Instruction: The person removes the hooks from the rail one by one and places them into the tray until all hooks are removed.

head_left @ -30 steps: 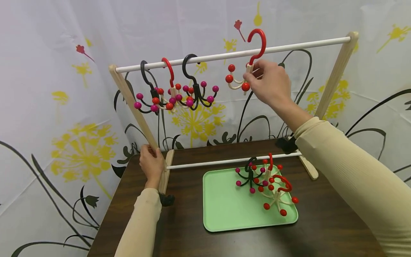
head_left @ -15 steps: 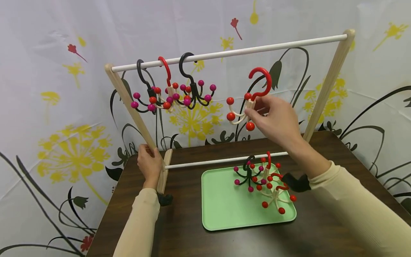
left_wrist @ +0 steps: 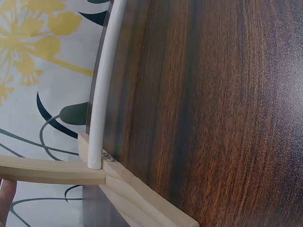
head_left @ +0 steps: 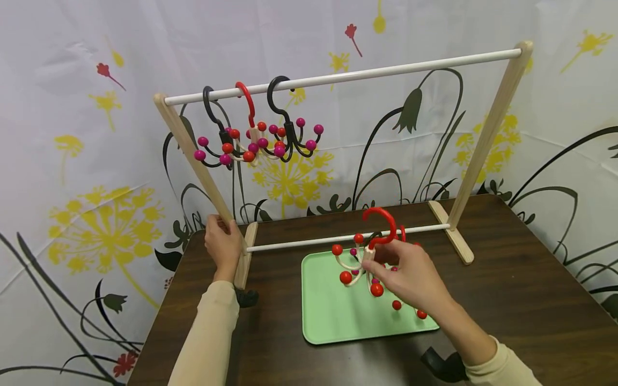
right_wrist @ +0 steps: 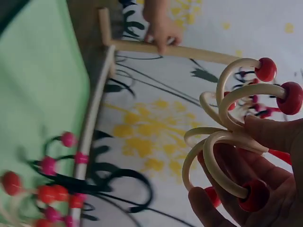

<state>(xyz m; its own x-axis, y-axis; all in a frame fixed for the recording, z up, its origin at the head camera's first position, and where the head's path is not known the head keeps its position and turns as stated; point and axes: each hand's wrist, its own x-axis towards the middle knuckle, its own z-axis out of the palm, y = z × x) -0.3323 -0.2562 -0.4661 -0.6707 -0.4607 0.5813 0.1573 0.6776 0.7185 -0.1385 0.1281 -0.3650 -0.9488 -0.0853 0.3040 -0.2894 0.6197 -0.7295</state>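
Observation:
My right hand [head_left: 410, 276] pinches the cream stem of a multi-arm hanger [head_left: 368, 257] with a red hook and red ball tips, above the green tray [head_left: 323, 316]. Its curved arms fill the right wrist view's right side. Behind my hand, partly hidden, several similar hangers lie on the tray; a black one with pink balls [right_wrist: 90, 184] shows in the right wrist view. At the far left, my left hand [head_left: 224, 246] grips the lower part of the wooden post [head_left: 200, 166] of a rack. Only a fingertip of it shows in the left wrist view.
On the rack's white top bar [head_left: 357, 76] hang a black hanger [head_left: 224, 136], a red-hooked one [head_left: 248, 104] and another black hanger [head_left: 288, 128], grouped at the left. A lower white bar [head_left: 299, 243] joins the rack's feet on the dark wooden table [head_left: 512, 289]. A patterned curtain stands behind.
My right hand has carried the red-hooked hanger down from beside the top bar to just above the tray. My left hand has stayed on the post.

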